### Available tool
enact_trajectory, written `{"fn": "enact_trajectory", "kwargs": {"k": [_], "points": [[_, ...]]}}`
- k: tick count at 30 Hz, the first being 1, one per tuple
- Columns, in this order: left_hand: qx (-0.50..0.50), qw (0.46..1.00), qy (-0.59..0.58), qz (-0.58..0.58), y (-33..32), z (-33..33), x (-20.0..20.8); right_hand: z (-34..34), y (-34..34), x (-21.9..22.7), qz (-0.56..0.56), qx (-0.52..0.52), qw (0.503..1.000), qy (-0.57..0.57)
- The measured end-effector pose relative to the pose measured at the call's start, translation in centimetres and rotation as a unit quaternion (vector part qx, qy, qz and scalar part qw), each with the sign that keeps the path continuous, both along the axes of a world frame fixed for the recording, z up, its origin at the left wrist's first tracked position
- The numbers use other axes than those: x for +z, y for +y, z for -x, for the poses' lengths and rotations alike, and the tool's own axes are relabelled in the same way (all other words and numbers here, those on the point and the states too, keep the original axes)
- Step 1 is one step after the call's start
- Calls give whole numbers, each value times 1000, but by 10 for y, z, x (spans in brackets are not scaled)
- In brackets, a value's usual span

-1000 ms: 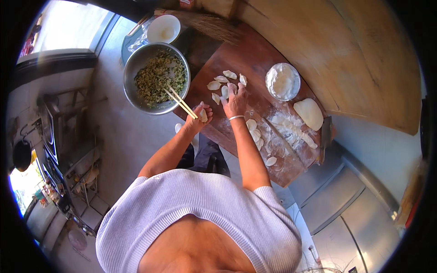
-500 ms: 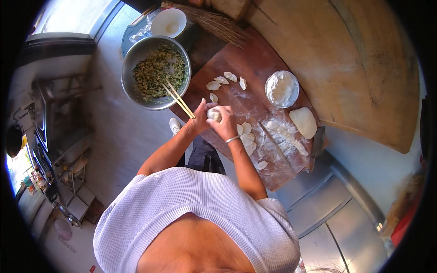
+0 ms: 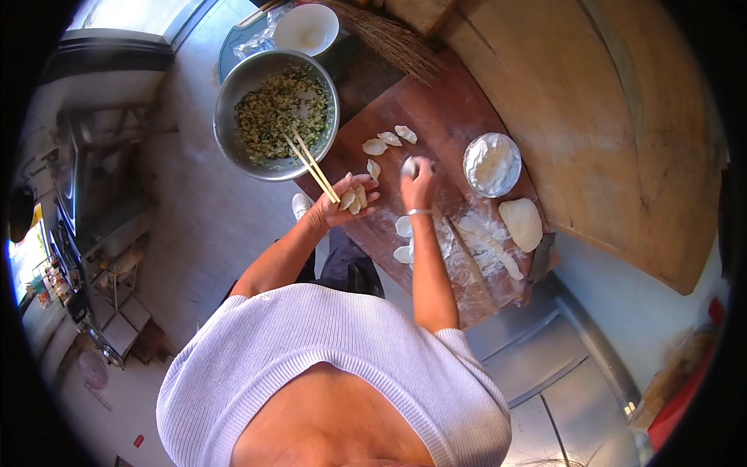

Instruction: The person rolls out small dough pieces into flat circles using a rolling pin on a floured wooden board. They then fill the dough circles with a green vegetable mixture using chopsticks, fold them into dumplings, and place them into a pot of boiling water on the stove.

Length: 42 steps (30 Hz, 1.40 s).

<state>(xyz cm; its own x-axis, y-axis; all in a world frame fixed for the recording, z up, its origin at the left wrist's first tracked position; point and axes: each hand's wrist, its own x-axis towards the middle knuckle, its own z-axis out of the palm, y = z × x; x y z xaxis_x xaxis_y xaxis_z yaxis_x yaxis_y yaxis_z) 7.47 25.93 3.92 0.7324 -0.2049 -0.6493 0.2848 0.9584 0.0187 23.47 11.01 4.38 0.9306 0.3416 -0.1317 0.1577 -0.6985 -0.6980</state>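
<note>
My left hand [image 3: 339,207] is palm up with its fingers spread, and pale dough wrappers [image 3: 354,199] appear to lie in it. Wooden chopsticks [image 3: 315,170] slant from the filling [image 3: 282,113] in a steel bowl [image 3: 220,128] to just over this hand. My right hand [image 3: 421,183], blurred and wearing a bracelet, is closed around a whitish dumpling [image 3: 409,166] above the board. Several finished dumplings [image 3: 389,138] lie in a curved row beyond it. Flat dough wrappers [image 3: 403,226] lie beside my right forearm, which partly covers them.
The wooden board [image 3: 459,101] also bears a bowl of flour [image 3: 492,164], a dough lump [image 3: 521,225], a rolling pin [image 3: 468,257] and a dough strip [image 3: 502,253]. A white bowl [image 3: 306,29] and a straw broom [image 3: 389,39] are at the far side.
My hands have come apart. The right has moved right and away with the dumpling, over the board; the left has opened out palm up. The view has shifted slightly.
</note>
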Motion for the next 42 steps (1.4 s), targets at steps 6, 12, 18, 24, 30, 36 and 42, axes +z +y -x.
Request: {"fn": "enact_trajectory", "kwargs": {"k": [6, 12, 18, 24, 30, 36, 42], "points": [[6, 998, -47, 35, -6, 0, 1, 34, 14, 46, -75, 116, 990, 30], [3, 997, -64, 48, 0, 21, -16, -37, 55, 30, 161, 268, 935, -168], [8, 1000, -14, 10, 9, 20, -10, -26, 20, -12, 88, 231, 963, -105], [16, 998, -45, 51, -6, 12, -13, 47, 1, 39, -41, 80, 993, 76], [54, 991, -64, 102, -9, 12, -18, 57, 26, 63, -83, 134, 987, 28], [28, 992, -77, 94, 15, 47, -29, 22, 72, 31, 199, 123, 970, -64], [28, 995, -52, 84, 17, 72, -26, 59, 57, -24, 97, 149, 965, -191]]}}
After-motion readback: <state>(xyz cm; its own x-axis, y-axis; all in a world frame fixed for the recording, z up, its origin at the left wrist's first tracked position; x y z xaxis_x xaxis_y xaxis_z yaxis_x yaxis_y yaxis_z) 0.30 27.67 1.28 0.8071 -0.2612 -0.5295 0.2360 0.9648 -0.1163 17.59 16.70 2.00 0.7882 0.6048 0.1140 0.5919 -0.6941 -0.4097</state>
